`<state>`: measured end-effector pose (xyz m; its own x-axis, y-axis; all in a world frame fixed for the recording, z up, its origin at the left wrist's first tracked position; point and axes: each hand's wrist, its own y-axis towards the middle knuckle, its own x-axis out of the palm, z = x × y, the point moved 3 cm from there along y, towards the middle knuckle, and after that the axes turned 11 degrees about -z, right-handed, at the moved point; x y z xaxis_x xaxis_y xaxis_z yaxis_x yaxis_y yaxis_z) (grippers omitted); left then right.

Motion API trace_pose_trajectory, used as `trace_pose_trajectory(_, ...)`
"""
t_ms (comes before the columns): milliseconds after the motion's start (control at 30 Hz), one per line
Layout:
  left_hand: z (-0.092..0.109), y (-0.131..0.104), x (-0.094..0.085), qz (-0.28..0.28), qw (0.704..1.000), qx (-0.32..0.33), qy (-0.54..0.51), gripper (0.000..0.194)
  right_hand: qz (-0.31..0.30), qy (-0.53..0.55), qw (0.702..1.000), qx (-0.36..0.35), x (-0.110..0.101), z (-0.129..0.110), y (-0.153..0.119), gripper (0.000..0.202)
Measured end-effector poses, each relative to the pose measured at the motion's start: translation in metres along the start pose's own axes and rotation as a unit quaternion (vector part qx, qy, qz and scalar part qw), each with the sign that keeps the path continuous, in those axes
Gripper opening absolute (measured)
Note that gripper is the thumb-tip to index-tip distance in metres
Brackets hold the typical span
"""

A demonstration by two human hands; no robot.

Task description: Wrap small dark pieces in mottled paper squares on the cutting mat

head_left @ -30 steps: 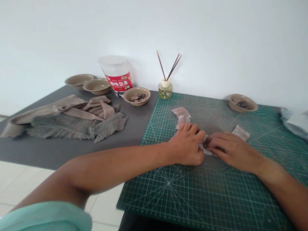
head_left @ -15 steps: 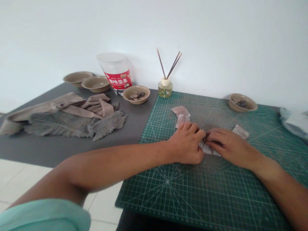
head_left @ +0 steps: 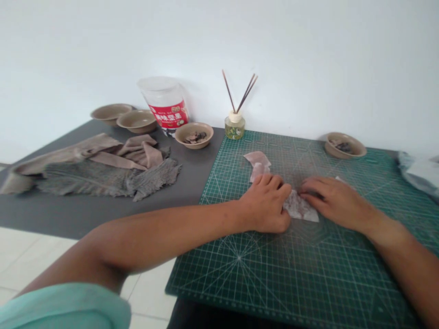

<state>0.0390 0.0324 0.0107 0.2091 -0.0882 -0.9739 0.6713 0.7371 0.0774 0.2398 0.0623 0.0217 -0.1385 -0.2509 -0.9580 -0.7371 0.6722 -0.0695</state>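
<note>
A small, crinkled white sheet [head_left: 303,208], thin like tissue or non-woven cloth, lies on the green cutting mat [head_left: 274,274]. My left hand [head_left: 267,203] is closed on its left edge, fingers curled and knuckles up. At the sheet's upper right my right hand [head_left: 338,201] has its fingers drawn together in a pinch; whatever is between the fingertips is hidden. Brownish marks show on the sheet. Just beyond my left hand rest pale pinkish pieces [head_left: 258,160] of similar thin material. Another whitish piece [head_left: 343,181] is mostly covered by my right hand.
A bowl [head_left: 194,136] of dark chips stands left of a reed diffuser [head_left: 235,127]. A second filled bowl [head_left: 345,145] is at back right. Grey-brown cloths [head_left: 89,176], a red-labelled plastic tub [head_left: 166,107], two more bowls [head_left: 137,121] and, far right, a plastic bag [head_left: 418,173] lie around.
My right hand has shifted right and slightly away from me, parting from my left hand and uncovering more of the white sheet. My left hand has stayed in place.
</note>
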Motion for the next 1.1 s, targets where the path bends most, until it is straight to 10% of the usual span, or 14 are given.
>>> trace_pose_trajectory(167, 0.000, 0.000, 0.001, -0.004, 1.000, 0.005, -0.002, 0.027, -0.063, 0.043, 0.995, -0.067, 0.003, -0.011, -0.006, 0.018)
trace_pose_trajectory(367, 0.000, 0.000, 0.000, 0.002, 1.000, 0.001, 0.002, 0.028, 0.002, 0.012, 1.000, -0.010, -0.002, 0.000, 0.001, 0.017)
trace_pose_trajectory(567, 0.001, -0.001, 0.000, 0.003, 1.000, 0.005, 0.004, 0.027, -0.100, 0.046, 0.990, -0.089, 0.001, -0.015, -0.011, 0.022)
trace_pose_trajectory(767, 0.000, 0.000, 0.002, 0.011, 1.000, 0.005, 0.008, 0.028, -0.007, 0.012, 1.000, -0.028, 0.003, -0.003, 0.002, 0.018)
trace_pose_trajectory(1100, 0.001, 0.000, 0.001, 0.004, 1.000, 0.006, 0.007, 0.029, -0.033, 0.006, 0.998, -0.059, 0.006, -0.011, -0.004, 0.022)
